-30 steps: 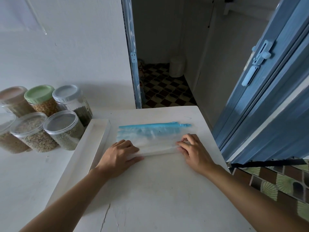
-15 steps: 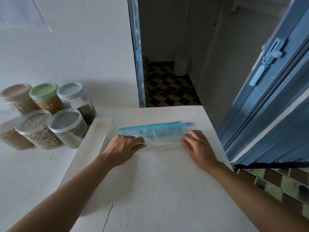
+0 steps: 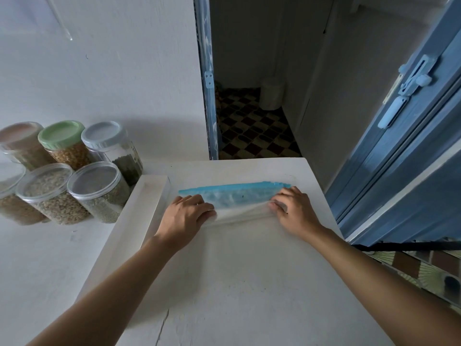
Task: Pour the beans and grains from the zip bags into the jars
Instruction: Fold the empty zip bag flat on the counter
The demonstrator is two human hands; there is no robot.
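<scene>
An empty clear zip bag (image 3: 239, 199) with a blue zip strip lies flat across the far part of the white table (image 3: 237, 275). Its near edge is folded up toward the zip. My left hand (image 3: 184, 216) holds the bag's left end, and my right hand (image 3: 294, 213) pinches its right end with curled fingers. Several lidded clear jars of beans and grains (image 3: 97, 191) stand grouped on the lower white surface at the left, one with a green lid (image 3: 62, 136) and one with a pale blue lid (image 3: 104, 136).
A raised white ledge (image 3: 139, 213) separates the table from the jars' surface. An open doorway with a checkered floor (image 3: 252, 131) lies beyond the table's far edge. A blue door (image 3: 404, 151) stands close on the right.
Both hands have moved away from me toward the zip strip, carrying the bag's folded near edge with them, so less of the bag shows. The jars have not moved.
</scene>
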